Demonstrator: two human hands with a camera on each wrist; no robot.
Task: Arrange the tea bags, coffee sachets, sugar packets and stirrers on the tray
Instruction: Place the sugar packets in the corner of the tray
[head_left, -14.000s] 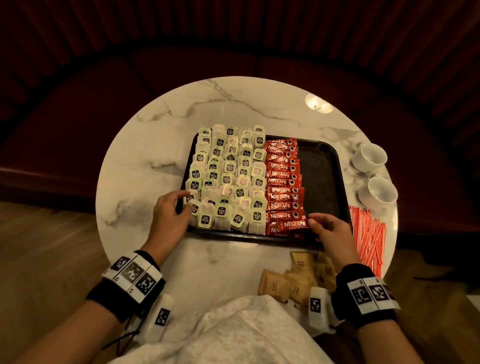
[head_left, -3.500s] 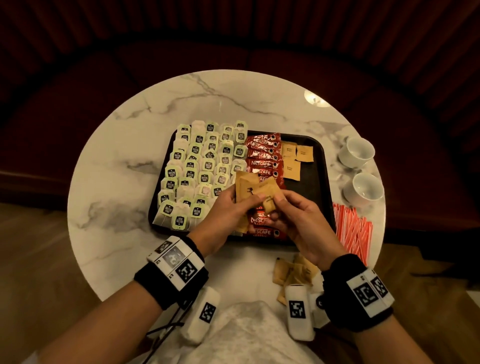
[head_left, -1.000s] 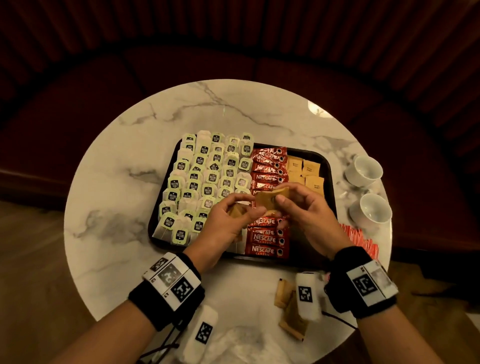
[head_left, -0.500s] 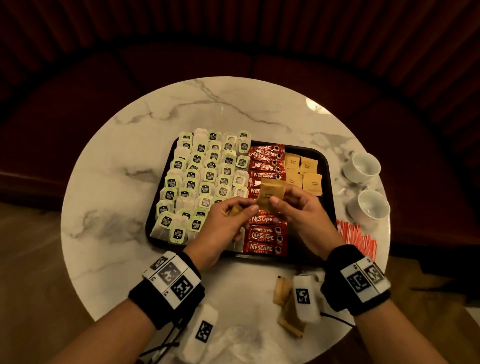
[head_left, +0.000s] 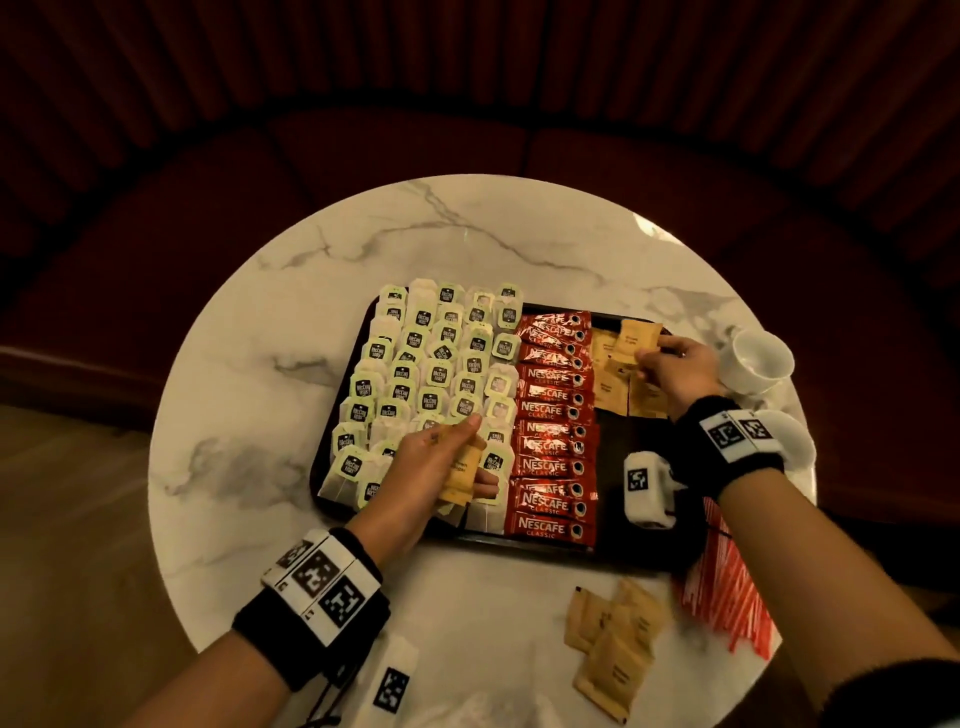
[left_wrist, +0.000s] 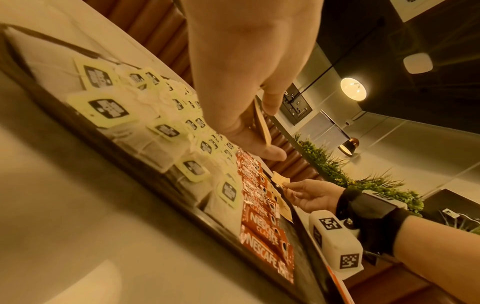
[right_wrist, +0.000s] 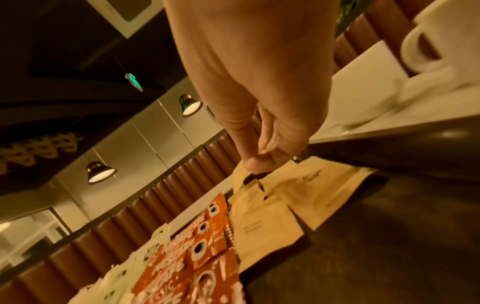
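The brown sugar packets (head_left: 621, 364) lay as a small patch at the upper right of the black tray (head_left: 613, 556), just right of the column of red coffee sachets (head_left: 553, 431), and one more packet was pinched between the thumb and fingertips of the right hand (head_left: 675, 364) at the far corner of that patch; the right wrist view showed its corner caught under the thumb just above the packets already laid flat, so the hand seemed to be setting or squaring it into the group. The left hand (head_left: 431, 467) hovered in the lower middle of the head view over the near tea bags (head_left: 431, 384), its fingers curled round a few spare sugar packets (head_left: 460, 475) held edge-up, probably kept there as a ready supply to feed the right hand one at a time. The tea bags filled the left half of the tray in overlapping rows with their green tags facing up, and the sachets overlapped down the centre with their labels readable, which suggested each kind was meant to have its own band. The near right part of the tray, below the sugar patch, was still bare and looked reserved for more sugar and the stirrers. A loose heap of sugar packets (head_left: 613, 639) waited on the marble table (head_left: 311, 338) at the lower right, beside the red stirrers (head_left: 727, 597), which were not yet on the tray. Two white cups (head_left: 756, 358) stood at the right edge.
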